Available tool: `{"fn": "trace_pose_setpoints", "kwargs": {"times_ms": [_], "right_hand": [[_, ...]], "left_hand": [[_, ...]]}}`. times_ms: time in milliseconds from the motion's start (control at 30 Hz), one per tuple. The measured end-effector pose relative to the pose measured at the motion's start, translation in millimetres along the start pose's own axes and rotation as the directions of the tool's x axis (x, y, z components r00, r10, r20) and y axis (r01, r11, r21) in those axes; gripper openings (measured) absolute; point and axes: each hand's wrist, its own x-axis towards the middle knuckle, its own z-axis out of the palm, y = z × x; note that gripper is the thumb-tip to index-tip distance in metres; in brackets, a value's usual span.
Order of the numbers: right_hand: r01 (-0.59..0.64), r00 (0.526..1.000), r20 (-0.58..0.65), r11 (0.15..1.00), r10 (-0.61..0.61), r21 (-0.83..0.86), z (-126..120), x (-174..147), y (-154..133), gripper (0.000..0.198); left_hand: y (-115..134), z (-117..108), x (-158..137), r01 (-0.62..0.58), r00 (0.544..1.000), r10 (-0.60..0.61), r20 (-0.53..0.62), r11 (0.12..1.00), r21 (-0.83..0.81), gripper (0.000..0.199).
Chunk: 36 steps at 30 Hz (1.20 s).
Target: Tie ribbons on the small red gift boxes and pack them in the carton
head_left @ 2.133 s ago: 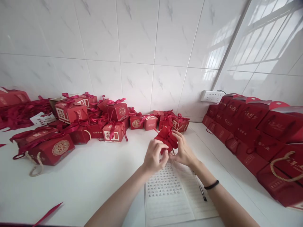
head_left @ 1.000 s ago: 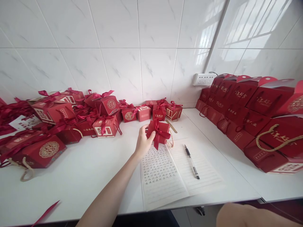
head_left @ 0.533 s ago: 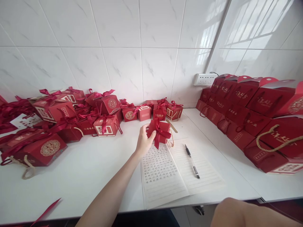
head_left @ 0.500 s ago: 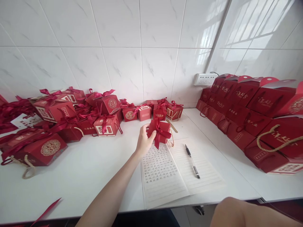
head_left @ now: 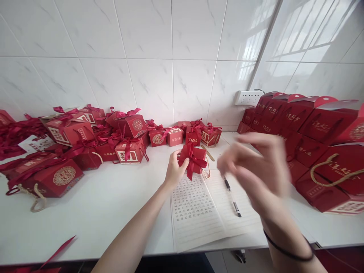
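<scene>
My left hand is closed on a small red gift box topped with a dark red ribbon bow. Its thumb presses beside the bow, and a twisted gold cord handle hangs from the box's right side. The box is over the top of an open notebook with handwriting on its left page. My right hand, a black band at its wrist, is in the air above the right page and apart from the box. Its bent fingers are blurred by motion. A black-and-clear pen rests on that page.
Ribboned red boxes are heaped on the left, with several more along the tiled wall. On the right rises a stack of red handled boxes. A power strip is at the wall; a loose ribbon lies near the front edge.
My right hand has come up from the lower right to above the notebook. My left hand still grips the box in nearly the same place. The view has shifted slightly.
</scene>
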Motion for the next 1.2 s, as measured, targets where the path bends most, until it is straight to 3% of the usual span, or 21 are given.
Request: {"fn": "trace_pose_setpoints", "kwargs": {"times_ms": [33,100,167,233,300,500,700,900,967,1133,1200], "right_hand": [[-0.02,1.0,0.0,0.997,0.02,-0.068,5.6,9.6,19.1,0.032],[-0.029,0.994,0.097,0.972,0.053,-0.234,18.1,20.1,61.6,0.064],[-0.088,0.964,0.209,0.939,0.165,-0.334,30.9,20.6,99.8,0.095],[-0.165,0.914,0.283,0.903,0.291,-0.396,41.7,14.7,125.3,0.106],[-0.2,0.902,0.289,0.904,0.32,-0.378,48.0,6.8,137.3,0.108],[-0.12,0.964,0.202,0.961,0.172,-0.249,39.2,-6.7,149.0,0.102],[-0.176,0.975,0.122,0.982,0.184,-0.073,27.5,-9.8,165.9,0.089],[-0.133,0.989,0.063,0.991,0.134,-0.021,22.2,-6.5,159.7,0.092],[-0.151,0.984,0.096,0.989,0.149,0.01,21.0,-6.4,158.0,0.093],[-0.231,0.948,0.251,0.965,0.195,0.121,25.6,-9.1,152.7,0.098],[-0.237,0.935,0.303,0.959,0.182,0.156,29.1,-10.4,149.7,0.097]], "left_hand": [[0.1,0.3,0.1,0.017,1.0,-0.017,0.002,1.0,-0.01,0.031],[-0.1,1.0,0.4,0.04,0.999,-0.04,-0.003,0.998,-0.039,0.031],[-0.7,1.3,0.8,0.043,0.998,-0.045,-0.039,0.998,-0.048,0.031],[-1.0,0.9,1.0,0.048,0.994,-0.05,-0.1,0.999,-0.021,0.033],[-1.1,-0.2,1.1,0.078,0.988,-0.079,-0.131,0.997,-0.011,0.032],[-3.9,-1.7,1.7,0.108,0.99,-0.117,-0.073,0.986,-0.125,0.026],[2.2,0.1,-2.0,0.081,0.997,-0.081,0.009,0.988,-0.134,0.022],[15.0,-11.0,-2.4,-0.017,0.989,0.053,0.139,0.969,-0.246,0.024],[14.4,-16.1,1.0,-0.01,0.983,0.055,0.175,0.968,-0.249,0.029],[7.5,-19.9,8.4,0.037,0.999,-0.031,0.032,0.975,-0.221,0.05],[5.4,-17.3,8.9,0.035,0.998,-0.025,0.052,0.98,-0.194,0.064]]}}
